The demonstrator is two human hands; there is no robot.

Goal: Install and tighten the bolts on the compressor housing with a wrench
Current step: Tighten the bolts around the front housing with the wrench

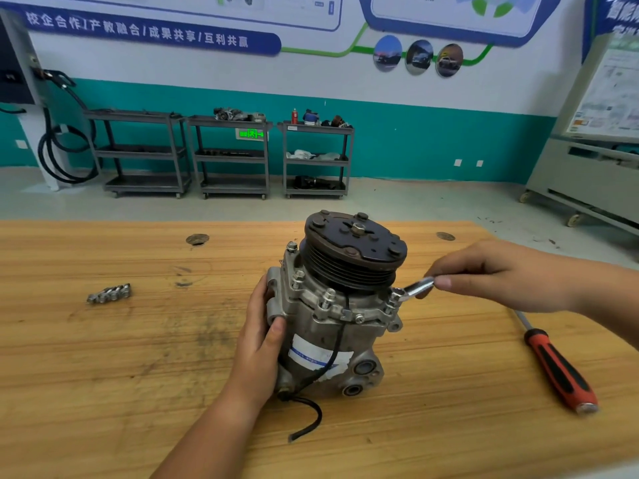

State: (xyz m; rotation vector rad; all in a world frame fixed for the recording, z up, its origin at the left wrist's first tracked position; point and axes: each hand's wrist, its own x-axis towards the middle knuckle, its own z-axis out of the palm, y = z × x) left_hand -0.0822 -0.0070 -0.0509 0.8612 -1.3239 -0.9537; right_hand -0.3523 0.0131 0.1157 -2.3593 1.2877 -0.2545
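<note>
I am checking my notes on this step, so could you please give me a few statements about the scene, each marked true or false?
1. The left hand grips the compressor's side. True.
2. The right hand holds the screwdriver. False: it holds the wrench; the screwdriver lies on the bench.
3. The wrench sits on a bolt at the compressor's right edge. True.
4. The compressor lies on its side. False: it stands with the pulley on top.
</note>
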